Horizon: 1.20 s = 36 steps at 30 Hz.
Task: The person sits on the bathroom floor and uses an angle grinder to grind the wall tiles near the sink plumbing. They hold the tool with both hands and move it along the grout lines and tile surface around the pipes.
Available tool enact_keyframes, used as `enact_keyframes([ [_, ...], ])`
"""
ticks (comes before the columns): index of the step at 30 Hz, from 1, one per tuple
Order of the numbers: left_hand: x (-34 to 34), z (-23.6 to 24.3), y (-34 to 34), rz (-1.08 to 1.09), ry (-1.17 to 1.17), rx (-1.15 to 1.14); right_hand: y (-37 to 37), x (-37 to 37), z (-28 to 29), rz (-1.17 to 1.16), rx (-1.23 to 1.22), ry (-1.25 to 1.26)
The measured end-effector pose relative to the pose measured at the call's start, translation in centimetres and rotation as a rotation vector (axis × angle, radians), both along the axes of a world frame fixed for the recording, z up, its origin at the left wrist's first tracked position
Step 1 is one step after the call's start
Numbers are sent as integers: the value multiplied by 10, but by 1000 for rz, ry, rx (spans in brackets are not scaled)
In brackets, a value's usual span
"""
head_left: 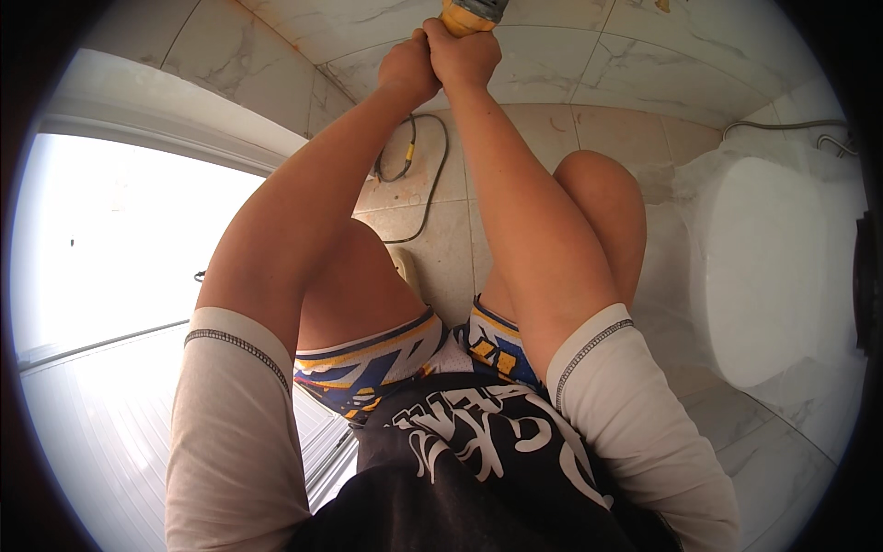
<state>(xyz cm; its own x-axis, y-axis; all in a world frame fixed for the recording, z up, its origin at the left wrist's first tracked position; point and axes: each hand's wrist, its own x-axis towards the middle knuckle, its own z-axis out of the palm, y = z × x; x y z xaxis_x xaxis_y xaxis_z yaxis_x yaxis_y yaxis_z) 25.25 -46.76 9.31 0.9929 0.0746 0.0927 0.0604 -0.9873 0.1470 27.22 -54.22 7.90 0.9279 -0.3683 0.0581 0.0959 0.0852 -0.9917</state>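
Observation:
Both my arms stretch forward to a yellow and grey power tool (467, 17) at the top edge, in front of the marbled wall tiles. Its far end is cut off by the frame, so its exact kind cannot be made out. My right hand (466, 57) wraps round the tool's near yellow part. Pressed against it on the left, my left hand (409, 66) is closed too; its fingertips are hidden, and it seems to grip the same tool. A dark cord (445, 152) with a yellow section loops over the floor below my hands.
To my right stands a white toilet (768, 267) draped in clear plastic sheeting (676, 267), with a bent hose (782, 125) behind it. A bright framed opening (138, 230) lies to my left. My bare knees flank the beige floor tiles (446, 248).

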Motion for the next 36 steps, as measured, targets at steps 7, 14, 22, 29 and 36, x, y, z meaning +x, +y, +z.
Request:
enact_keyframes([
  [7,-2,4,0,-13,-15,44,-1,3,0,41,-78,46],
  [14,-4,7,-1,15,17,30,2,1,-1,53,-46,38],
  [22,-6,4,2,-9,21,9,4,-2,-3,48,33,-9],
  [29,-6,6,1,15,29,-7,2,-1,-2,79,-17,17],
  [36,-5,6,1,13,22,20,2,0,0,75,-45,51],
])
